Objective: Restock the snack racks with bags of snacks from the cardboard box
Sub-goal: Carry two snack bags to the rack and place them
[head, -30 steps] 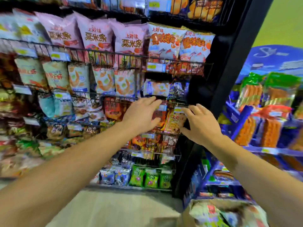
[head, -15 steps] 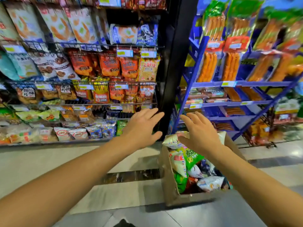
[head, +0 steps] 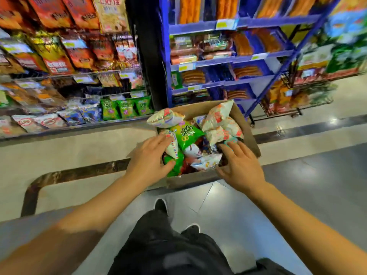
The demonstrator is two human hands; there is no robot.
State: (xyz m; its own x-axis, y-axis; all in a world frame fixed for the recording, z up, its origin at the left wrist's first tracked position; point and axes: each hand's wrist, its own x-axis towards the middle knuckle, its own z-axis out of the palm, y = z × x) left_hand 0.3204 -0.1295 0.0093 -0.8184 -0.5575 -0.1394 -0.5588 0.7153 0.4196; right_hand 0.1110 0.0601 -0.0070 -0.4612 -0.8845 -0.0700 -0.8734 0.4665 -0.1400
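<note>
Several snack bags fill the cardboard box (head: 246,132), which sits open on the floor (head: 317,185) at the centre of the frame, just in front of my shoes (head: 160,205). A green bag (head: 186,133) lies near the middle of the pile, a white bag (head: 165,118) sticks out over the box's upper left corner, and pale pink-and-white bags (head: 220,120) lean against its upper right wall.

My left hand (head: 148,161) is at the box's left edge. Its fingers are spread and only lightly bent, lying against a narrow white bag (head: 173,144), with the thumb touching a green bag at the lower left of the pile (head: 174,165). I cannot confirm a closed grip on either.

My right hand (head: 240,167) is at the box's lower right corner, fingers spread and extended, fingertips reaching in under the pink-and-white bags and touching a teal packet (head: 231,140). It holds nothing that I can see.

Left of centre, above the box, the wire snack rack (head: 111,70) carries red, orange and gold bags in the upper rows, and three green bags (head: 126,108) side by side on the lowest row, nearest the box. A black post (head: 147,56) separates this rack from a blue shelf unit (head: 228,56) at upper centre, stocked with orange packets. A further wire rack (head: 297,104) stands at the upper right, blurred.
</note>
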